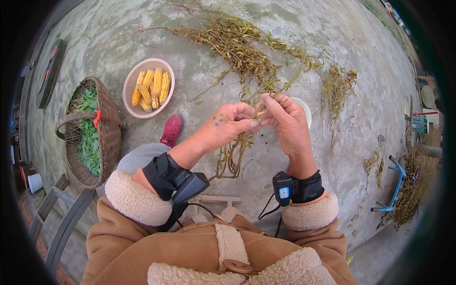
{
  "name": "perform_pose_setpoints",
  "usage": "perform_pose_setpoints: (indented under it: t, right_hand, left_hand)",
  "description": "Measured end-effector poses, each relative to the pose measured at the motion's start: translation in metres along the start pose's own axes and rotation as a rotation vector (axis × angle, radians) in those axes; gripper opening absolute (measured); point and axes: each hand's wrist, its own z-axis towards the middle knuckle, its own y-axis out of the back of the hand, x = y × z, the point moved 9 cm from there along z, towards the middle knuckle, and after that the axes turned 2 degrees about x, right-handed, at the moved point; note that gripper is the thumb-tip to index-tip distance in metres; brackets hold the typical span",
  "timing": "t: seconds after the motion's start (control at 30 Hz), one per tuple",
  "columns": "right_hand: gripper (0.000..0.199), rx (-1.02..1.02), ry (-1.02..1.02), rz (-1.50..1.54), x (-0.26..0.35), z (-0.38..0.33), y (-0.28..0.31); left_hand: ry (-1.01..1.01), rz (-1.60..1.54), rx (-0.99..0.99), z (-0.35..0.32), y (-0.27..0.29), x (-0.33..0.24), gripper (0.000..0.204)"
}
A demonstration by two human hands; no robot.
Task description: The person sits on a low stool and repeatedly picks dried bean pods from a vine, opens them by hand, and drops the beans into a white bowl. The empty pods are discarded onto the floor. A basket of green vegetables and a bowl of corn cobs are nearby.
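Both grips: the left hand (229, 122) and the right hand (288, 121) were pinched nearly closed, thumbs against fingers, side by side on a dry pod-bearing stalk (241, 142).
Stalk's place: between the two hands, raised over the concrete floor (190, 128).
Stalk's long axis: slanted, from below and slightly left of the grip, up through the fingers, toward the far side and rightward.
Stalk's ends: the near part drooped toward the person and curled over; the far part overlapped other stems, so where it stopped could not be told.
Wrist devices (190, 185): black, one strapped behind each hand.
Pale bowl (307, 111): just beyond the right hand, partly hidden by it.
Red shoe (172, 130): left of the grip.
Dry clump (338, 88): right of the grip and beyond it.
Pink bowl (127, 95): left of the grip and beyond it, holding yellow corn cobs (156, 85).
Stalk heap (237, 47): beyond the grip, spread crosswise.
Wicker basket (113, 133): well left of the grip, filled with green leaves (89, 128).
Blue frame (399, 183): far right of the grip.
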Motion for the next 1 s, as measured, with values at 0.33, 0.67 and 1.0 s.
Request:
perform_pose_setpoints:
  t: [0.33,0.67,1.0]
  right_hand:
    - [0.019,0.099,0.091,-0.074,0.006,-0.001,-0.017]
    - [0.011,-0.053,0.121,0.081,0.0,0.002,-0.003]
    - [0.012,-0.068,0.125,0.054,0.004,0.0,-0.003]
  left_hand:
    - [0.0,-0.088,-0.093,-0.002,0.009,-0.015,0.02]
    - [-0.019,-0.133,-0.119,-0.003,0.014,-0.016,0.014]
    - [-0.089,-0.38,-0.082,0.0,0.014,-0.025,0.013]
